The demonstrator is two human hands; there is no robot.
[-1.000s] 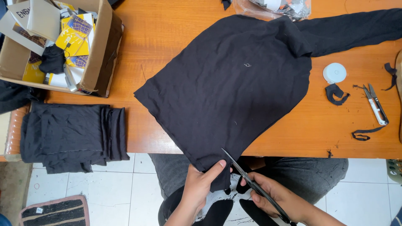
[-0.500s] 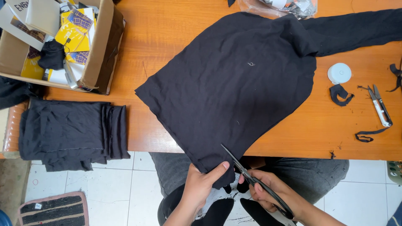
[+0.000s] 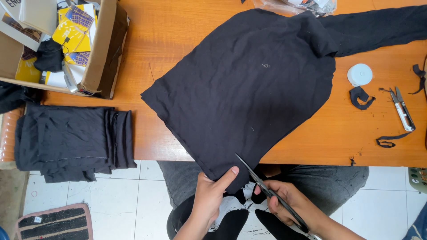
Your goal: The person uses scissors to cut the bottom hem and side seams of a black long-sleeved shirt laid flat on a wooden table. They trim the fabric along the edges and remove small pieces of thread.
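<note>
**Scissors at the hem, both hands on the black cloth**

Right at the fingers: the left hand [image 3: 212, 198] pinches the lower corner of the large black knit garment [image 3: 249, 89], thumb on top and the other fingers curled under the fabric, closed firmly on the cloth where it hangs off the table edge. Just beside it, the right hand [image 3: 284, 200] is wrapped shut around the handles of the long black-handled metal scissors [image 3: 267, 191], blades pointing up and left, tips touching the hem next to the left thumb. The blades look nearly together; how far they are parted I cannot tell.

Out from there, the garment spreads across the orange wooden table [image 3: 178, 53], 1 sleeve running off to the upper right. Below the hands sit the person's grey trousers and white floor tiles.

To the right of the cloth, well apart from the hands: a small round white tape measure [image 3: 359, 74], a black fabric scrap [image 3: 359, 97] just beside it, small silver thread snips [image 3: 402, 110], and a thin black strip of cloth [image 3: 391, 140] near the table edge.

Far left, a folded stack of black fabric [image 3: 71, 140] hangs over the table edge, with an open brown cardboard box [image 3: 100, 49] of yellow packets above it.
</note>
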